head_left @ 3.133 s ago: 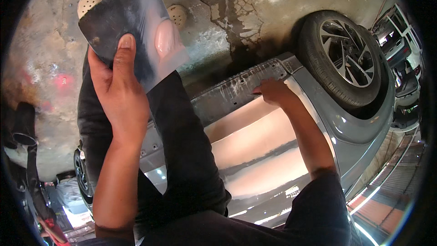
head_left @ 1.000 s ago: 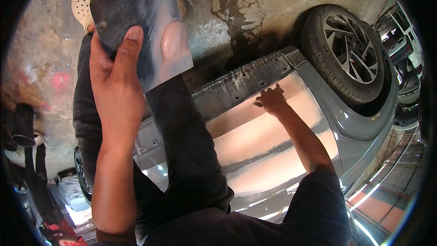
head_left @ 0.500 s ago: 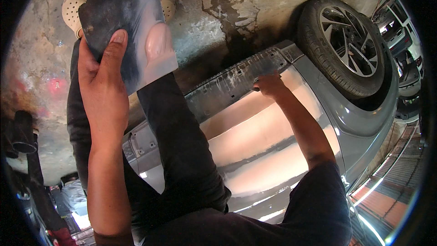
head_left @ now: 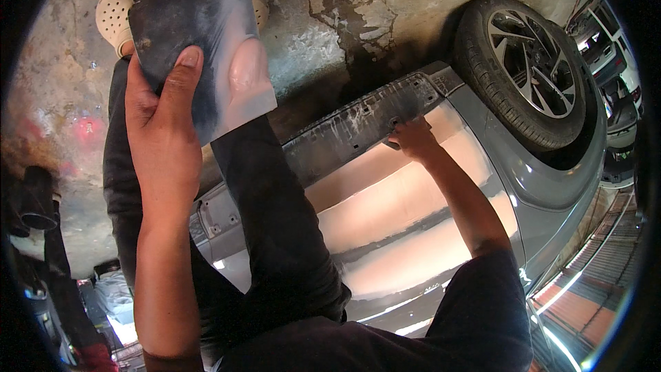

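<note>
My left hand [head_left: 169,120] grips a dark, flat mixing board [head_left: 182,17], its thumb across the top face. A smooth mound of pinkish body filler [head_left: 249,69] sits near the board's right edge, with paler smears around it. My right hand [head_left: 416,139] is closed at the car's lower door edge, where the pink filler coat meets the dark sill [head_left: 344,120]. A small dark edge shows by its fingertips, but what it holds is mostly hidden. Wide bands of pale pink filler [head_left: 385,200] cover the grey car panel.
A wheel [head_left: 530,69] stands at the upper right, beside the grey rear fender [head_left: 551,193]. My bent legs [head_left: 265,200] lie between board and car. A beige clog [head_left: 113,19] rests on the stained, cracked concrete floor [head_left: 310,48]. Dark pipe-like parts [head_left: 38,200] are at far left.
My right hand has shifted slightly down the picture, off the sill onto the filler's edge. The board in my left hand has barely moved; the whole view has drifted a little.
</note>
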Action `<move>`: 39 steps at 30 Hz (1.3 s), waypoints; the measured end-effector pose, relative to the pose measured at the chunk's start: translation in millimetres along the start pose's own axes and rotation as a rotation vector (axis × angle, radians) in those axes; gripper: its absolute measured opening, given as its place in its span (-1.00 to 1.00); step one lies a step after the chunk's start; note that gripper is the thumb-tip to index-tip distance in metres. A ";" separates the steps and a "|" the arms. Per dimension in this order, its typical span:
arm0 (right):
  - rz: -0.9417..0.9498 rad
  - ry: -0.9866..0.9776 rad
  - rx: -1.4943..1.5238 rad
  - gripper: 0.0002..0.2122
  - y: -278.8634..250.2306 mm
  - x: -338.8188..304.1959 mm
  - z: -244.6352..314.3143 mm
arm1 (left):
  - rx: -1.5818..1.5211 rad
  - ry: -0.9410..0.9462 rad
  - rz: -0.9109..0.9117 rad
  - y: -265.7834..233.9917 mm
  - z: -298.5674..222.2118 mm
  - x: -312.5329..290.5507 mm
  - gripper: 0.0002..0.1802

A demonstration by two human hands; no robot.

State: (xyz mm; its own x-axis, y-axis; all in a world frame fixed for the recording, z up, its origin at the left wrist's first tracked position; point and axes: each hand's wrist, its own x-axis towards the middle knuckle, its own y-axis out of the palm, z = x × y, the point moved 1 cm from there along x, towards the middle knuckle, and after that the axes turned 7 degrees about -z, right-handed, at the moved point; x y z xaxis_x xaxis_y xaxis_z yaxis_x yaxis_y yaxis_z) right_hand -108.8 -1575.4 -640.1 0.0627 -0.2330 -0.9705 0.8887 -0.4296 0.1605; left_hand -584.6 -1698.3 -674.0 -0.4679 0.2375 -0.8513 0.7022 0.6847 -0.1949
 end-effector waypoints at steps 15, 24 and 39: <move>-0.146 0.021 0.076 -0.62 22.5 -44.0 -4.6 | -0.119 -0.122 0.015 3.3 0.6 0.4 -0.68; -0.113 0.016 0.026 -0.62 23.4 -40.2 -2.9 | -0.092 -0.060 0.028 2.6 2.6 0.8 -0.68; -0.027 0.044 0.157 -0.53 2.5 -63.7 -14.6 | -0.226 -0.185 0.124 13.1 6.3 -5.5 -0.71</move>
State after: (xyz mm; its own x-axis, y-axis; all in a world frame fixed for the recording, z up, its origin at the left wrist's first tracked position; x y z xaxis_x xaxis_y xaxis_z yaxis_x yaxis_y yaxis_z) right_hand -104.0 -1548.9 -580.5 0.0628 -0.1822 -0.9812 0.8086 -0.5669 0.1571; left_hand -569.4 -1695.0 -674.9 -0.2655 0.2138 -0.9401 0.6009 0.7992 0.0120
